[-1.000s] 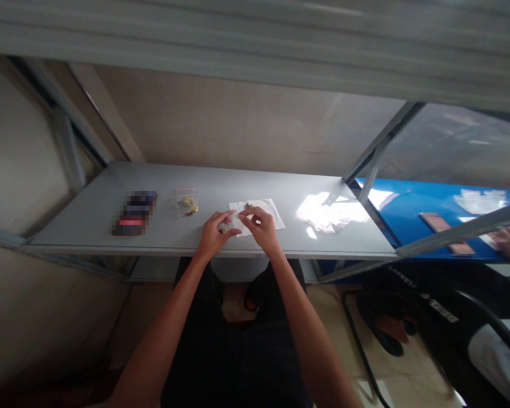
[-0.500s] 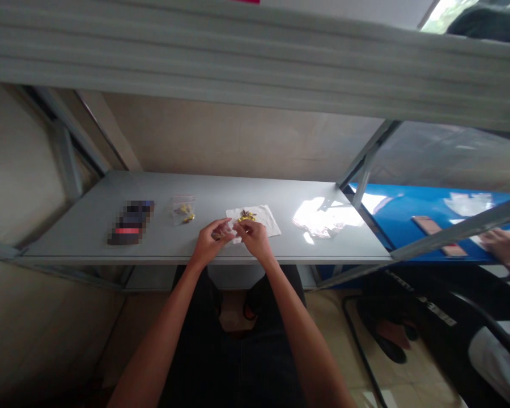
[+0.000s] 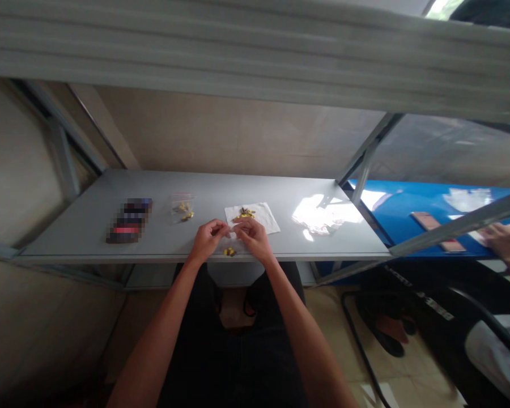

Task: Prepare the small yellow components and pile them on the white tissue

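My left hand (image 3: 209, 238) and my right hand (image 3: 254, 237) meet near the table's front edge, fingertips pinched on the top of a small clear plastic bag (image 3: 237, 245). Several small yellow and dark brown pieces (image 3: 229, 251) show at its bottom. Just beyond my right hand lies a white cloth or paper sheet (image 3: 267, 216). On it is a pile of similar yellow and brown pieces (image 3: 247, 213), partly hidden by my fingers; their exact kind is too small to tell. Another clear bag (image 3: 182, 205) holding such pieces lies flat to the left.
A blurred-out dark object (image 3: 130, 221) lies on the grey table (image 3: 208, 184) at left. Shiny plastic bags (image 3: 321, 215) catch sunlight at right. Metal posts (image 3: 368, 161) and an overhead shelf (image 3: 255, 62) frame the space. Another person's hand (image 3: 508, 243) rests at a blue table (image 3: 391, 221) with a phone (image 3: 436, 229).
My left hand has turned and its fingers have drawn into a pinch at the bag's top. The bag now hangs lower between my hands, its yellow and brown pieces in plain sight.
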The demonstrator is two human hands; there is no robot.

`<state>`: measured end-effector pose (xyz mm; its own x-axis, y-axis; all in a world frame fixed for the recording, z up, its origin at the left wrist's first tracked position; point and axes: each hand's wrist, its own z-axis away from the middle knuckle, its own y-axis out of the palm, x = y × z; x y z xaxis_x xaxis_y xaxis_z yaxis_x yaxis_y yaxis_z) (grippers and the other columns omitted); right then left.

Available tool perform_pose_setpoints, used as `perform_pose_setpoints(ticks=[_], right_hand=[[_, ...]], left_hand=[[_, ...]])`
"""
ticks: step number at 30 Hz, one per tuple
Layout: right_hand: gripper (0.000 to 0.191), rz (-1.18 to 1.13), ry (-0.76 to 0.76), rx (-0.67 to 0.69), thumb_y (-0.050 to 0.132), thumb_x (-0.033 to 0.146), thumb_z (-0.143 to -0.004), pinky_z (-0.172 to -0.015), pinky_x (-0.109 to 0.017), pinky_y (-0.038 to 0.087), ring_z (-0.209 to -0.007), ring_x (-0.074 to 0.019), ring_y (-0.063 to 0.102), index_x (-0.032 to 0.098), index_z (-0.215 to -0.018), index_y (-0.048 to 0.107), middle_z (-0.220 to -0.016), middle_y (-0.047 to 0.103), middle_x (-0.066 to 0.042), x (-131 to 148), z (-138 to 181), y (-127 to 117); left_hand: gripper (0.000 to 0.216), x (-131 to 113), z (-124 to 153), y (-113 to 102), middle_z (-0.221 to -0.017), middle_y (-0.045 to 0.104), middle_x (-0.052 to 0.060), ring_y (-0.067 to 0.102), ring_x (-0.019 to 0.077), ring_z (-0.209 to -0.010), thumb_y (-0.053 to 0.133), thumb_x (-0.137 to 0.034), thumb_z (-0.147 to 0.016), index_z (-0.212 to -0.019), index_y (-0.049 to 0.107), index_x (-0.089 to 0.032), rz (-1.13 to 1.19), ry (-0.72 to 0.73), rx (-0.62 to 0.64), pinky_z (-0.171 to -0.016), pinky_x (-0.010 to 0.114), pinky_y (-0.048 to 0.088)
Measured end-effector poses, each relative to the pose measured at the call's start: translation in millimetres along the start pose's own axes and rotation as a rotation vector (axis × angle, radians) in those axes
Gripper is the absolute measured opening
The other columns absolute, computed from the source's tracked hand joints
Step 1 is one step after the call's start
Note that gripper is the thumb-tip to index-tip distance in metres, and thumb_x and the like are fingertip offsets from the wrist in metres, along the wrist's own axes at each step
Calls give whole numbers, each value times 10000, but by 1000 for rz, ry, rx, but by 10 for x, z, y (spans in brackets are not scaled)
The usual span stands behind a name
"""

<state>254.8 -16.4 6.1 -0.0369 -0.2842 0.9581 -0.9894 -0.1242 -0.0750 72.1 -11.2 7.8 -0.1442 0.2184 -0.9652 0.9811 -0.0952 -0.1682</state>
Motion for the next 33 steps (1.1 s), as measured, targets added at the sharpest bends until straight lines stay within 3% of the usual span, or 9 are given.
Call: perform_pose_setpoints(ticks=[6, 10, 22, 28, 33], right_hand=[[336, 51, 11, -33, 697, 520, -874, -703, -293, 535, -737, -185, 693, 186, -905, 719, -818, 739, -59, 1, 38, 71], [346, 60, 6, -76, 682, 536, -867, -696, -290, 527, -723, -177, 666, 192, -878, 718, -813, 730, -52, 40, 44, 61], [337, 115, 2, -34, 681, 526, -884, -676, -264, 497, -699, -156, 634, 192, -869, 721, -798, 720, -32, -33, 37, 70], [306, 150, -21, -46, 650, 496, -909, -698, -263, 495, -714, -161, 644, 200, -872, 719, -825, 731, -33, -1, 43, 44], [312, 114, -6, -25, 674, 499, -890, -666, -259, 466, -675, -151, 617, 192, -866, 726, -780, 714, -27, -13, 35, 72]], left_hand=[[416, 17, -7, -3, -816, 720, 38, 665, 187, -774, 694, -603, -858, -850, 662, -188, -48, 32, -53, -753, 283, 507], [424, 14, -10, -6, -891, 741, 52, 668, 195, -810, 701, -609, -850, -889, 697, -187, -84, 28, -44, -763, 285, 509], [377, 74, 4, -6, -821, 689, 27, 634, 178, -772, 627, -561, -917, -851, 656, -191, -165, 75, -2, -738, 275, 479], [393, 71, -7, 11, -913, 731, 43, 673, 186, -833, 611, -582, -933, -956, 679, -196, -159, 84, 49, -758, 272, 505], [393, 39, -7, -12, -839, 713, 32, 652, 185, -790, 623, -583, -921, -866, 671, -197, -178, 95, 44, -733, 273, 487]])
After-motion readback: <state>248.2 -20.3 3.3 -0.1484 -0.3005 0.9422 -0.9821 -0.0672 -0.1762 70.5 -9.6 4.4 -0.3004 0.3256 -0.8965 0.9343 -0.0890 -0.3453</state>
